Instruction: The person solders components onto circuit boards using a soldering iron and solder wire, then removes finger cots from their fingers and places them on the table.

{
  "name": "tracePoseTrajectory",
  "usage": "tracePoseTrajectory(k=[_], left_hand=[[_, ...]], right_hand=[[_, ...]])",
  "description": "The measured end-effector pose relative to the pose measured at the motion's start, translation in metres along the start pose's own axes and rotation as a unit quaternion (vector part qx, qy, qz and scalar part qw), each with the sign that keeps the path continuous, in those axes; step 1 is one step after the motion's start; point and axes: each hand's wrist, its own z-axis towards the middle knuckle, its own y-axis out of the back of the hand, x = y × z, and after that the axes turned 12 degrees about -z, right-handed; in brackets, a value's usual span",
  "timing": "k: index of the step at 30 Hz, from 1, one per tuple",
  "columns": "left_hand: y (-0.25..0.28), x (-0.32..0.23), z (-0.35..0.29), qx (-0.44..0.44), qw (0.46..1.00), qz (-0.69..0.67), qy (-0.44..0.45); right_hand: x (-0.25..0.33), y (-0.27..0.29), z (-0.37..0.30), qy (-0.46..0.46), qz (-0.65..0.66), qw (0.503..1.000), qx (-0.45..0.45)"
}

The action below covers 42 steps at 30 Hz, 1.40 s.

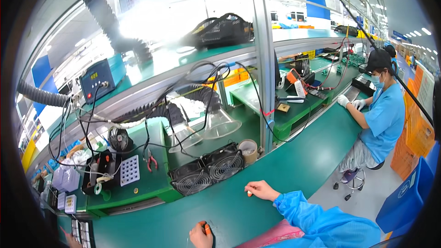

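Observation:
My left hand [201,236] is low at the bottom edge, its fingers curled down toward the green bench top. An orange finger cover shows on it. A small dark patch lies beside its fingertips; whether that is a held part or shadow is unclear. Farther right, my right hand [262,190] hovers over or rests on the bench, its fingers bent together, with orange and white at the tips. What it pinches, if anything, is too small to make out. A blue sleeve [317,218] covers my right arm. Beyond the hands stand two black fans with wire guards [225,166].
A roll of tape [248,150] stands beside the fans. Red-handled pliers [152,161], a white tray with holes [130,171] and a small black fan [120,139] are left. Cables hang overhead. Another person's hand [72,240] shows lower left; a seated co-worker [383,98] works right.

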Motion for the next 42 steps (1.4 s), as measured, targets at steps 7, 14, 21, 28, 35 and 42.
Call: tracePoseTrajectory(k=[7,14,21,28,35,42], left_hand=[[-0.014,0.025,-0.003,-0.029,1.000,0.010,0.000],[-0.012,0.028,-0.005,-0.016,1.000,0.008,0.020],[-0.014,0.020,0.002,-0.006,1.000,0.009,0.008],[0.001,-0.007,0.002,-0.001,1.000,-0.001,0.000],[-0.003,-0.001,-0.003,-0.003,1.000,0.017,0.003],[-0.004,-0.002,-0.003,-0.005,0.999,0.036,-0.005]], right_hand=[[-0.004,-0.006,0.003,0.026,-0.009,0.999,-0.022],[0.001,-0.005,0.000,0.016,-0.018,0.999,-0.025],[-0.004,-0.003,0.003,0.034,-0.001,0.998,-0.051],[-0.015,-0.007,0.003,0.035,0.028,0.999,-0.015],[-0.009,-0.005,-0.001,0.028,0.008,1.000,0.006],[-0.017,-0.006,0.002,0.045,0.009,0.999,-0.003]])
